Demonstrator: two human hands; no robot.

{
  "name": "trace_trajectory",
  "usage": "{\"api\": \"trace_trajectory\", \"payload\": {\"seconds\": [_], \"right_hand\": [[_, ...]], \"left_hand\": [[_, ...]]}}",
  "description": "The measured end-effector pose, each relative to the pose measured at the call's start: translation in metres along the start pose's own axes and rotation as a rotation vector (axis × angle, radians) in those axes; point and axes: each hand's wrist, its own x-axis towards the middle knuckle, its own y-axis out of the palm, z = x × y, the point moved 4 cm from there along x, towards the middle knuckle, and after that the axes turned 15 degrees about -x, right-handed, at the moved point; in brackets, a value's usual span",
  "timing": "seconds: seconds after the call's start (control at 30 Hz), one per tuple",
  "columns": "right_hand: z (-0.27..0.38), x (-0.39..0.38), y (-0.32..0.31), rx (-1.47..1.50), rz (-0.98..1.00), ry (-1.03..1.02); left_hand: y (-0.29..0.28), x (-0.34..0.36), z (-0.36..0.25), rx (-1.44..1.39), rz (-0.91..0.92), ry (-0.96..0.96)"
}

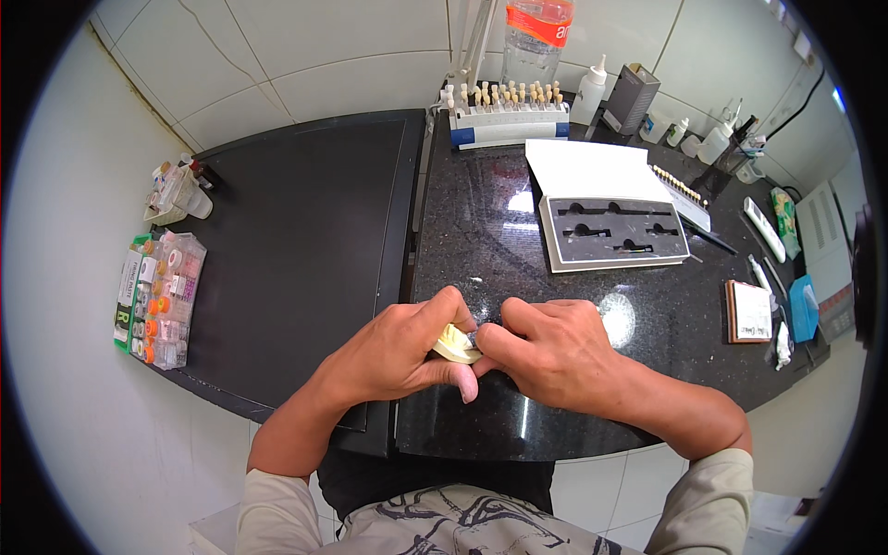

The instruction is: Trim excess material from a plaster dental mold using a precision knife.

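Note:
My left hand (pixel 402 351) grips a small pale yellow piece (pixel 455 346), which looks like a dental cast, over the glossy black speckled counter (pixel 472 421). Right beside it, my right hand (pixel 555 356) is closed, its curled fingertips against the piece's right side. Whatever is between those right fingers is mostly hidden. Beyond both hands lies an open white case (pixel 612 254) with a dark foam insert holding cut-out slots.
A dark mat (pixel 287 231) covers the left surface, with bottle organisers (pixel 180 296) at its edge. At the back stand shade guides (pixel 509 128), a large bottle (pixel 536 46) and small bottles (pixel 587 97). A notepad (pixel 747 313) and blue box (pixel 803 310) lie right.

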Motion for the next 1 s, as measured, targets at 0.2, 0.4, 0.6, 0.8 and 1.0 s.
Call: {"api": "trace_trajectory", "payload": {"seconds": [0.2, 0.4, 0.6, 0.8, 1.0], "right_hand": [[0.0003, -0.0002, 0.0011, 0.017, -0.007, -0.011], [0.0008, -0.0001, 0.0011, -0.020, -0.047, 0.018], [0.0007, -0.0002, 0.0009, -0.015, -0.040, 0.019], [0.0002, -0.0004, 0.0017, -0.009, -0.028, 0.021], [-0.0001, -0.0007, 0.0019, 0.000, -0.010, 0.015]], "left_hand": [[0.0001, -0.0004, 0.0023, 0.002, 0.017, -0.024], [-0.0012, 0.0005, 0.0024, -0.027, 0.005, -0.008], [-0.0010, 0.0004, 0.0017, -0.047, 0.011, -0.016], [-0.0008, 0.0004, 0.0029, -0.027, 0.008, -0.011], [-0.0011, -0.0004, 0.0035, -0.017, 0.015, -0.020]]}}
